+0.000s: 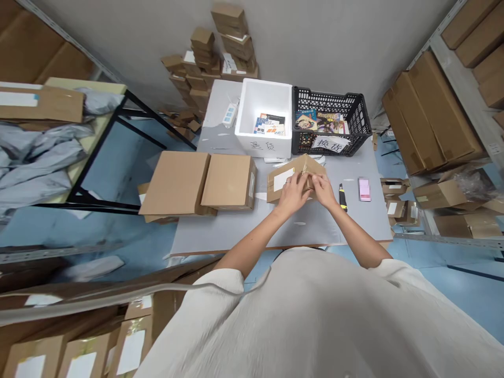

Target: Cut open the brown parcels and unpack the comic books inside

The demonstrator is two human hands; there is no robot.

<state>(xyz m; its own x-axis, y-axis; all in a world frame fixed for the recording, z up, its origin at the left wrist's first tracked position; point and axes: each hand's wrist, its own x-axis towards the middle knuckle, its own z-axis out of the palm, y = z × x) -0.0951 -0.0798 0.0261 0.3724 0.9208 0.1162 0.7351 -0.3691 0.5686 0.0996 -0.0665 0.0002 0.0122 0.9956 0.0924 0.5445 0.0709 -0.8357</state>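
Observation:
A small cardboard box (274, 190) with a white label (284, 179) and shiny tape sits tilted on the grey table, below the two bins. My left hand (293, 193) lies over its front, fingers bent and gripping near the taped corner. Beside it, my right hand (323, 190) has its fingers curled on the box's right end, close to the left fingertips. What the fingertips pinch there is too small to make out. A black and yellow utility knife (342, 198) lies right of my right hand, and a phone (364, 189) with a lit pink screen is farther right.
Two closed cartons, one larger (177, 181) and one smaller (227, 181), stand at the table's left. Behind are a white foam bin (265, 89) and a black crate (364, 118), both holding books, plus a power strip (229, 115). Shelves with boxes flank both sides.

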